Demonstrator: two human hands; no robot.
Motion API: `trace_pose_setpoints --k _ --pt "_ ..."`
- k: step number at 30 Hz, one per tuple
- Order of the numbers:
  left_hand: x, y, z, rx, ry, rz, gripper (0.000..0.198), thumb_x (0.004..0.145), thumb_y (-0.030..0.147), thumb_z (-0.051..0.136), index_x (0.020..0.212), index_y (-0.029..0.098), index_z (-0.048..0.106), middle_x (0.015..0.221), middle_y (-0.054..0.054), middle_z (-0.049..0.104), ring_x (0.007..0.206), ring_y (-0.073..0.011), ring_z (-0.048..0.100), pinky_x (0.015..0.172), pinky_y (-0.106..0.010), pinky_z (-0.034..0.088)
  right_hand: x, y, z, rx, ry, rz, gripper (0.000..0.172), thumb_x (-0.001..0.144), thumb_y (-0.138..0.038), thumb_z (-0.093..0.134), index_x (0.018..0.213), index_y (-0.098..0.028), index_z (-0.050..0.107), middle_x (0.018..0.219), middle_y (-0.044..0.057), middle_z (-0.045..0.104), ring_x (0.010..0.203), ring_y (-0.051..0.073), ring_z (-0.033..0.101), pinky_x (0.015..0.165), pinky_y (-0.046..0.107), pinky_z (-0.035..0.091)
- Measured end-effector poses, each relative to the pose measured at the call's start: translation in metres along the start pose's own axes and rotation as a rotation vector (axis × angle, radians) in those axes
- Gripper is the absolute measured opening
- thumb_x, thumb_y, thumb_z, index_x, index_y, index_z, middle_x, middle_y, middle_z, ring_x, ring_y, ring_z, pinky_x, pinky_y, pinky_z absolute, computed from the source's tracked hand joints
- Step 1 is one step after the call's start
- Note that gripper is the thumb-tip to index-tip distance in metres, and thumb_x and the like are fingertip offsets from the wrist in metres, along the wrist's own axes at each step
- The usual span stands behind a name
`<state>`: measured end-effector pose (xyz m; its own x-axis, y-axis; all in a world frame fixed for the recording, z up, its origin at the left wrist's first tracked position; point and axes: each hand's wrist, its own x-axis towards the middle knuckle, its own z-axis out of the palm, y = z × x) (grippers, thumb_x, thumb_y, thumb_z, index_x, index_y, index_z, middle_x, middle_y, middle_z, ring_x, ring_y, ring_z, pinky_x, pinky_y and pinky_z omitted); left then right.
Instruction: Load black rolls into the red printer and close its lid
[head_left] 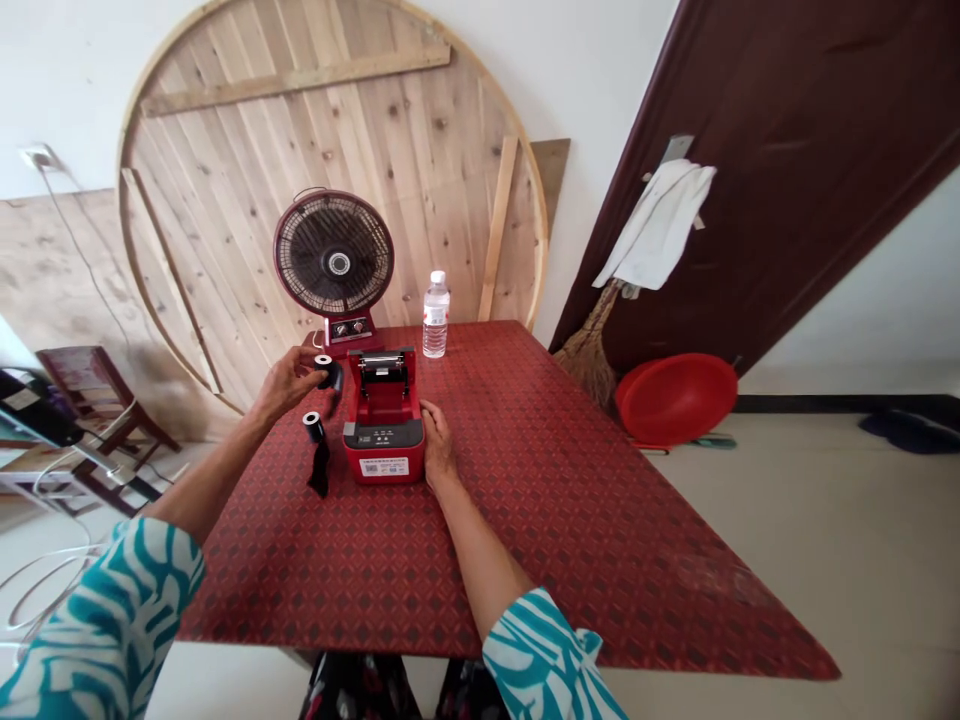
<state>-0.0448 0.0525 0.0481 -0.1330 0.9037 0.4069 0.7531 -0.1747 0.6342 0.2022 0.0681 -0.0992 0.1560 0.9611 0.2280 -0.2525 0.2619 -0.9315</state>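
Observation:
A red label printer stands on the table with its lid raised and its inside showing. My left hand is closed at the printer's left, thumb and fingers pinching a small black ribbon roll with a white core. A loose dark strip hangs beside that roll. Below it on the tabletop stands a second black ribbon roll, its tail trailing toward me. My right hand grips the printer's right side, and the fingertips are partly hidden.
A red table fan stands behind the printer, close to my left hand. Right of it is a water bottle. The patterned red tabletop narrows toward the back. A broom and a red basin are by the door.

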Motion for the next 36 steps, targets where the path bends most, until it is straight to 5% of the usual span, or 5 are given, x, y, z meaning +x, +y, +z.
trace_pose_setpoints --k 9,17,22,28,36 --pt "0.015 -0.033 0.035 0.562 -0.163 -0.293 0.038 0.07 0.04 0.067 0.102 0.019 0.062 0.098 -0.01 0.071 0.094 -0.0275 0.066 0.068 -0.03 0.047 0.0 0.0 0.0 -0.003 0.002 0.024 0.033 0.082 -0.045 0.052 0.104 -0.026 0.068 0.108 0.001 0.07 0.107 0.022 0.059 0.097 0.037 0.042" --pt "0.025 -0.037 0.049 0.684 -0.284 -0.315 0.05 0.071 0.049 0.067 0.109 0.019 0.061 0.112 -0.017 0.068 0.107 -0.0347 0.063 0.077 -0.036 0.048 -0.001 -0.001 0.0 0.007 -0.011 0.013 0.034 0.082 -0.046 0.051 0.105 -0.026 0.068 0.11 0.001 0.069 0.108 0.021 0.059 0.098 0.036 0.042" --pt "0.022 -0.042 0.048 0.501 -0.28 -0.262 0.041 0.069 0.051 0.068 0.097 0.021 0.067 0.1 -0.012 0.072 0.099 -0.0332 0.066 0.077 -0.036 0.048 0.001 0.002 -0.001 -0.006 -0.008 0.025 0.036 0.082 -0.046 0.051 0.106 -0.025 0.067 0.112 0.003 0.068 0.109 0.022 0.059 0.098 0.037 0.041" --pt "-0.016 -0.066 0.029 -0.133 -0.092 -0.322 0.063 0.073 0.053 0.056 0.124 0.016 0.058 0.108 -0.01 0.072 0.102 -0.0271 0.066 0.085 -0.036 0.05 0.001 0.001 0.0 -0.008 -0.005 0.025 0.034 0.081 -0.045 0.052 0.105 -0.025 0.067 0.111 0.002 0.069 0.107 0.021 0.059 0.097 0.036 0.042" --pt "-0.069 -0.078 0.009 -0.443 -0.24 -0.273 0.062 0.068 0.036 0.059 0.127 0.02 0.056 0.124 -0.009 0.067 0.119 -0.0283 0.058 0.098 -0.04 0.047 0.002 0.003 0.0 0.02 -0.002 0.034 0.035 0.08 -0.045 0.053 0.104 -0.025 0.068 0.107 0.002 0.071 0.106 0.021 0.059 0.092 0.035 0.044"
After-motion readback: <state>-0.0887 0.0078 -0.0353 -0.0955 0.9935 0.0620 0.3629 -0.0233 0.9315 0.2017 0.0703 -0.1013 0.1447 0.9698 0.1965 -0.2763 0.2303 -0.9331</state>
